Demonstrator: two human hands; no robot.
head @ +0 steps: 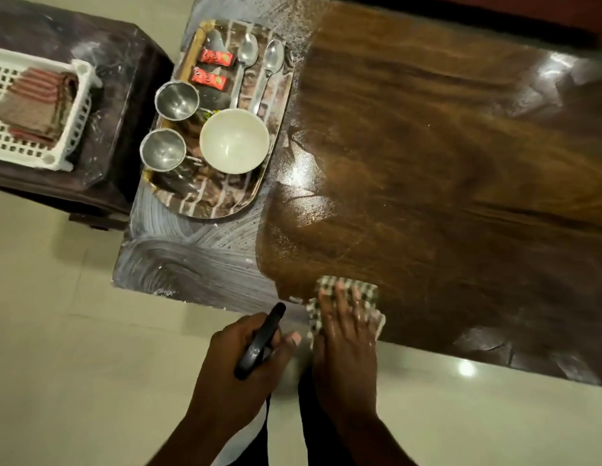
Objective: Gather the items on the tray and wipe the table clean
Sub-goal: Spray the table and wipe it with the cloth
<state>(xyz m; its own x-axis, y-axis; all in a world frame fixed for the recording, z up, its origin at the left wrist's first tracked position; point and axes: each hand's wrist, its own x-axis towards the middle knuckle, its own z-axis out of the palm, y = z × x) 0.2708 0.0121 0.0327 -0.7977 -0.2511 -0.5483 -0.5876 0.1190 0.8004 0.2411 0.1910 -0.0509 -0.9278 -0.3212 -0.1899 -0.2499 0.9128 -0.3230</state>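
The cups (176,99), spoons (247,50) and bowl (234,140) are gathered on the tray (218,200) at the left end of the tabletop (427,163). White smears are left around it; rightward the wood is wiped glossy. At the near edge, above a pale floor (57,331), a sprayer (259,344) is gripped by the curled fingers of the left hand (232,371), and a cloth (366,290) is pressed under the flat fingers of the right hand (346,348).

R grip (343,334) presses cloth (365,290) on table (427,163); L grip (225,364) holds tool (261,338).

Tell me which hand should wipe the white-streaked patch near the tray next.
Right. The right hand lies flat on the checked cloth at the near edge of the table, next to the white-streaked patch. The left hand is busy gripping a black sprayer, off the table.
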